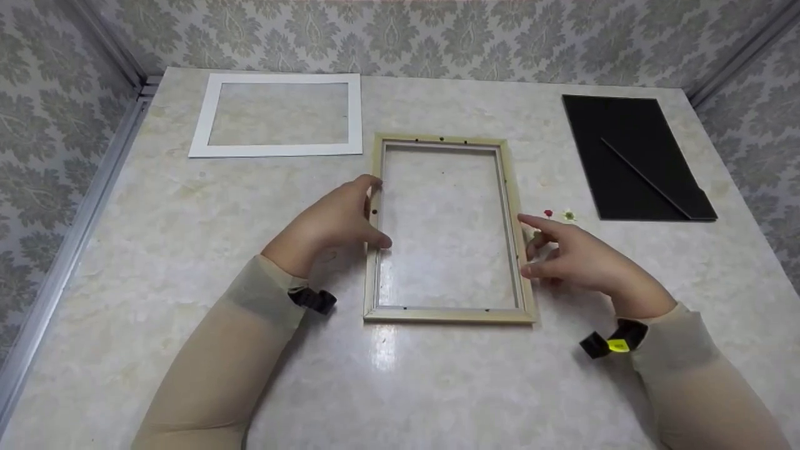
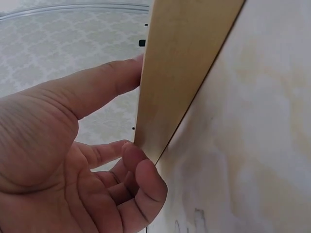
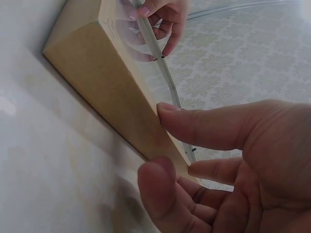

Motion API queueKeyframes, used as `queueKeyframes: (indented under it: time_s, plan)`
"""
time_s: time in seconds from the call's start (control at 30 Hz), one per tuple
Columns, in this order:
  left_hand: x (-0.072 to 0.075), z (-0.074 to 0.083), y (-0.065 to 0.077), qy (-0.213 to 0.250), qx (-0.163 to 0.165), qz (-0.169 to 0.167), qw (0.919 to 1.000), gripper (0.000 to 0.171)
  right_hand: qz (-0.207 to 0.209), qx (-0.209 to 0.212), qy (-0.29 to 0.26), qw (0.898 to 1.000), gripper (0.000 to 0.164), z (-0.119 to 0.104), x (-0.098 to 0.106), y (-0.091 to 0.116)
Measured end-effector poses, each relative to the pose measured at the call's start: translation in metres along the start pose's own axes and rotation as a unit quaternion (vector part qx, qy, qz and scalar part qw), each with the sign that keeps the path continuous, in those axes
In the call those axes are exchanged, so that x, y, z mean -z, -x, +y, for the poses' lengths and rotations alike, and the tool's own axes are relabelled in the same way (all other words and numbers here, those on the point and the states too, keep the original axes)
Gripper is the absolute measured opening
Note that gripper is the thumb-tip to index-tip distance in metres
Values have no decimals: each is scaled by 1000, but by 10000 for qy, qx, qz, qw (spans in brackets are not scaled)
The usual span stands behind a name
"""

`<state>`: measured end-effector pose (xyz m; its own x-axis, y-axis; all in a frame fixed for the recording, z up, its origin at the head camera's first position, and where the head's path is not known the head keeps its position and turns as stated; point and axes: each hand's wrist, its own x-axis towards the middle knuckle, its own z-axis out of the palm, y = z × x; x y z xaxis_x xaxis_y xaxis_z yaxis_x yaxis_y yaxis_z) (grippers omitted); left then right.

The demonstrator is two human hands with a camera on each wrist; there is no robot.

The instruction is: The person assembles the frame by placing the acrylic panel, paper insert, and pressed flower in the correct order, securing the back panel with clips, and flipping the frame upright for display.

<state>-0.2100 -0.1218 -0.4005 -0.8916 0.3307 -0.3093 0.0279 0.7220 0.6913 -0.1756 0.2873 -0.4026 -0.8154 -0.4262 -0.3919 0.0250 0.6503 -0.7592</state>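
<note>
A light wooden picture frame (image 1: 450,317) lies flat on the table, with small dark tabs along its edges. A clear pane (image 3: 141,43) inside it mirrors the left fingers in the right wrist view. My left hand (image 1: 331,222) grips the frame's left side, thumb over the top edge; in the left wrist view its other fingers curl by the outer wooden side (image 2: 180,53). On the opposite side my right hand (image 1: 581,256) touches the outer edge with its thumb and index fingertip, the other fingers loosely bent beside the wood.
A white mat border (image 1: 275,150) lies at the back left. At the back right is a black backing board (image 1: 625,169) with a narrow stand leg (image 1: 647,178) across it. A small red flower (image 1: 548,213) and a pale one (image 1: 569,215) lie beyond the right hand.
</note>
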Motion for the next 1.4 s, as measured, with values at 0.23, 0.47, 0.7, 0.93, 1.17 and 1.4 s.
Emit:
queueKeyframes:
  time_s: [0.23,0.47,0.7,0.93,1.17,1.4]
  plan:
    - [7,0,8,-179,63,-438,9989,129,-15,-5,71,10000,101,-1,0,0]
    - [7,11,19,-1140,170,-1084,9874,164,10,-30,205,9998,100,-5,4,-3]
    - [2,20,25,-1721,223,-1217,9773,178,7,-32,288,9996,100,-9,9,-5]
    - [-2,23,25,-1845,298,-1084,9764,176,14,1,412,9992,98,-10,10,-4]
    - [-2,22,25,-1807,289,-1110,9768,173,-22,-68,242,9997,100,-7,7,-3]
    - [30,-3,21,-1062,347,-687,9914,143,-30,-90,110,9999,100,-1,0,0]
